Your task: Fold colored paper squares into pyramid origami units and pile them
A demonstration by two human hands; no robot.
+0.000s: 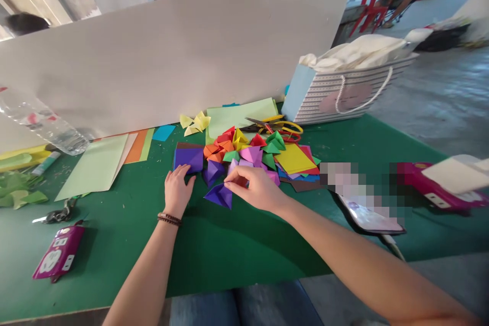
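Right now the left hand (pixel 176 189) rests its curled fingertips against a purple folded block (pixel 189 159), though I can't tell whether it is gripping. The right hand (pixel 252 188) is narrowed into a pinch, with its fingertips (pixel 229 177) on top of a purple paper piece (pixel 219 195), which sits just in front of a heap of colored origami (pixel 244 150). The heap's lower pieces are partly hidden by the hands and by each other.

Green tabletop (pixel 214 257) stretches from the hands down to the front edge (pixel 49 316), with jeans (pixel 240 310) below it. A magenta pouch (pixel 59 252) lies near that edge at left, and small metal pliers (pixel 61 212) lie above it.

Behind the heap are scissors (pixel 269 125), and a tall white board (pixel 171 51) closes off the far side. To the right, a pixelated patch (pixel 355 183) obscures part of the table beside a phone (pixel 369 216). Another magenta pouch (pixel 435 186) sits under white paper (pixel 456 174), which the frame cuts off.
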